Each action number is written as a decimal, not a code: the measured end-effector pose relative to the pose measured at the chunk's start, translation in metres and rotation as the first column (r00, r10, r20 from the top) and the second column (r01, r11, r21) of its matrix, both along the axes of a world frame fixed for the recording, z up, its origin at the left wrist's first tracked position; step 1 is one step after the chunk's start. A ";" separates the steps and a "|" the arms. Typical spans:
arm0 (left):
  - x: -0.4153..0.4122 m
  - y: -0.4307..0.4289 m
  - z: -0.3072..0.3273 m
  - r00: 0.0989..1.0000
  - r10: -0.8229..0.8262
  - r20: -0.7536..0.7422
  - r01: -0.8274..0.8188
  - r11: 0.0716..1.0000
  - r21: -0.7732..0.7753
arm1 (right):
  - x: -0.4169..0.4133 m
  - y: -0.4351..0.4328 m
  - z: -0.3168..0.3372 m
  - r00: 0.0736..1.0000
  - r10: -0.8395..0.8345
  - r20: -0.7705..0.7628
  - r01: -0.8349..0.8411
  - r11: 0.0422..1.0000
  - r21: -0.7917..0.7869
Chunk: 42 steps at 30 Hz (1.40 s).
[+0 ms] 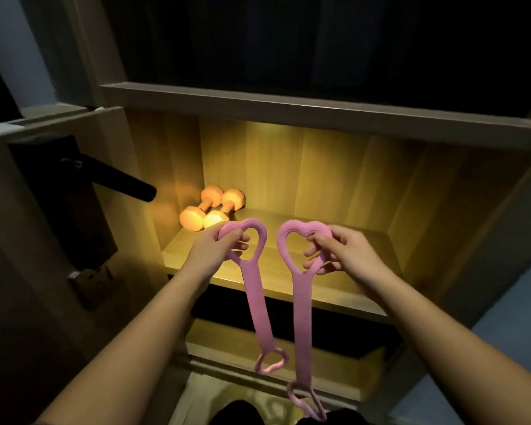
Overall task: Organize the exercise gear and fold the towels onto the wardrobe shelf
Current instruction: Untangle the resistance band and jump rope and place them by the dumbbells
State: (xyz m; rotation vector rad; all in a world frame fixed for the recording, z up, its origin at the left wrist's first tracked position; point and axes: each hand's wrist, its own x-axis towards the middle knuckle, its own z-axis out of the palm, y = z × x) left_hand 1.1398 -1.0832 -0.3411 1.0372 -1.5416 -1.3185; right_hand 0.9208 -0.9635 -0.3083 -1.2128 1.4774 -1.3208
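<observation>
Both hands are grasping. The left hand (pixel 215 250) curls its fingers round the large heart-shaped top loop of one pink rubber stretch band (pixel 255 302), and the right hand (pixel 341 250) pinches the matching loop of a second pink rubber stretch band (pixel 302 317). Each strap hangs straight down, side by side but apart, and ends in a smaller heart loop. The right one's lower loop is blurred near the bottom of the view, against a dark shape that is hard to make out.

The top loops are held just in front of the lit wooden wardrobe shelf (pixel 334 277), above its front edge, and the straps drop past that edge. At the shelf's back left lie two orange dumbbells (pixel 210 208), side by side, the nearer end of one partly hidden behind the left loop. A black door handle (pixel 120 179) juts out left of the shelf. The upper compartment (pixel 288 41) above it is too dark to see into.
</observation>
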 end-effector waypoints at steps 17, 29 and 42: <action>-0.116 -0.207 -0.037 0.998 -0.062 -0.030 0.067 0.982 0.176 | -0.100 -0.238 -0.085 0.930 -0.363 0.054 0.346 0.918 0.195; -0.144 -0.238 -0.144 0.910 0.101 0.402 -0.163 0.979 0.122 | -0.129 -0.276 -0.184 0.839 -0.478 -0.262 0.545 0.744 0.387; -0.101 -0.143 -0.149 0.421 0.158 0.893 0.241 0.930 -0.278 | -0.100 -0.185 -0.182 0.651 0.012 -0.759 0.312 0.908 0.281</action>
